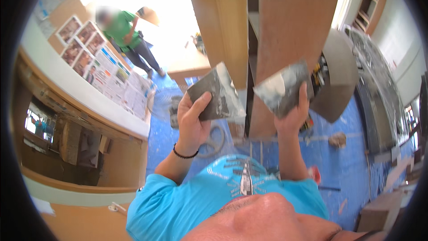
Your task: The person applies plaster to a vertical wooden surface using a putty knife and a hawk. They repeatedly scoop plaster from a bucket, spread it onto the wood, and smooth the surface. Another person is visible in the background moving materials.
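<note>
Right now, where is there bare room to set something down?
Likeliest is the blue floor sheet right of the right forearm, between the brown lump and the dark strip. A narrower patch lies between the left forearm and the wooden cabinet. It looks crowded around the grey ring near the left hand and its smeared plate.

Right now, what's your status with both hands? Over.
Left hand: gripping a smeared grey plate. Right hand: gripping a second smeared plate. Plates apart, tall wooden panel beyond.
</note>
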`<state>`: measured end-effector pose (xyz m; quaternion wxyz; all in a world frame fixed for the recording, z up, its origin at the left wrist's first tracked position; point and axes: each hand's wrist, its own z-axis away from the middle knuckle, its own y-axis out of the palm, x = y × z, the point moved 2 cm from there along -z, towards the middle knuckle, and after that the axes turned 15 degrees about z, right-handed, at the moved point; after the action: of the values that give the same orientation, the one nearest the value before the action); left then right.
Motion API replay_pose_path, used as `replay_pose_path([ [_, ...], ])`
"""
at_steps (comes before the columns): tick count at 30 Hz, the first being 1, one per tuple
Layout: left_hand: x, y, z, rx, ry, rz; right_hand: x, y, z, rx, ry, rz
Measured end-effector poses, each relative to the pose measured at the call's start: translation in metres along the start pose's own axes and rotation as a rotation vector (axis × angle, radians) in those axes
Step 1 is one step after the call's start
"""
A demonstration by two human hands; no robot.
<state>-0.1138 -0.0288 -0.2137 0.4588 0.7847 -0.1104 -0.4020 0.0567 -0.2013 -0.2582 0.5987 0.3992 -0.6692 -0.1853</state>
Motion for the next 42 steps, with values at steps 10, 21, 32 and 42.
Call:
replay_pose_path([
  [10,0.023,-0.019,0.01,-0.021,-0.1,-0.26,0.002,0.031,0.014,0.037,-0.15,0.098],
  [21,0.033,-0.026,-0.001,-0.151,-0.121,-0.177,0.001,0.043,0.042,0.38,-0.114,0.832],
  [32,-0.231,0.18,-0.121,0.724,1.908,-1.222,0.002,0.036,0.038,0.39,-0.147,0.72],
  [42,-0.311,0.353,-0.21,1.227,2.381,-1.717,-0.017,0.02,0.044,0.217,-0.144,0.68],
])
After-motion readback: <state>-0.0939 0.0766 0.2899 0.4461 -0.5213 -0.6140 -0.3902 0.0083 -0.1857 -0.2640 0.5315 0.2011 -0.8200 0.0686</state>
